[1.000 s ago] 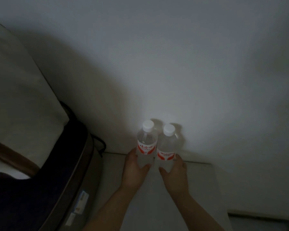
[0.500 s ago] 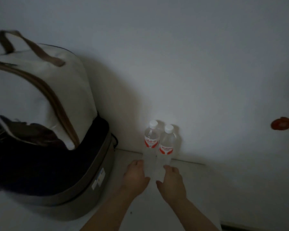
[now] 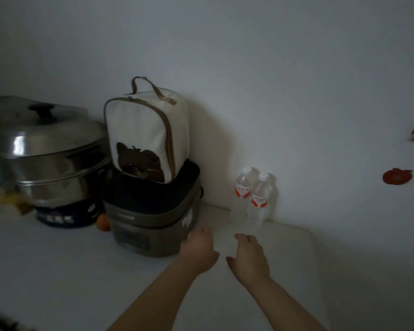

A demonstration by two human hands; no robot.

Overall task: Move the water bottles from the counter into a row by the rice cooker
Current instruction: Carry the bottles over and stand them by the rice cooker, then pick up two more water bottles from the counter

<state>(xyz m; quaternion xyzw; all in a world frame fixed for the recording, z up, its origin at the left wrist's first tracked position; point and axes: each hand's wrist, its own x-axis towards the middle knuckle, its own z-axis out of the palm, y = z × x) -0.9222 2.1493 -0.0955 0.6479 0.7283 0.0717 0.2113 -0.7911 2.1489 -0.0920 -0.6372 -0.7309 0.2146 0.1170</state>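
Observation:
Two clear water bottles with white caps and red labels stand upright side by side against the wall: the left bottle [image 3: 242,190] and the right bottle [image 3: 259,199], touching each other. They stand on the white surface just right of the grey-brown rice cooker [image 3: 153,220]. My left hand [image 3: 198,253] hovers in front of the cooker's right corner, fingers relaxed, holding nothing. My right hand [image 3: 247,258] is beside it, also relaxed and empty. Both hands are well short of the bottles.
A cream lunch bag [image 3: 146,130] with a brown handle sits on top of the cooker. A large steel steamer pot [image 3: 50,151] stands to the left, an orange fruit [image 3: 102,222] between them. The white surface's edge [image 3: 318,259] drops off at right. Red stickers [image 3: 396,176] mark the wall.
Both hands let go of the bottles and pulled back toward me. The view drew away and turned left, bringing the cooker, the bag and the steamer pot into sight.

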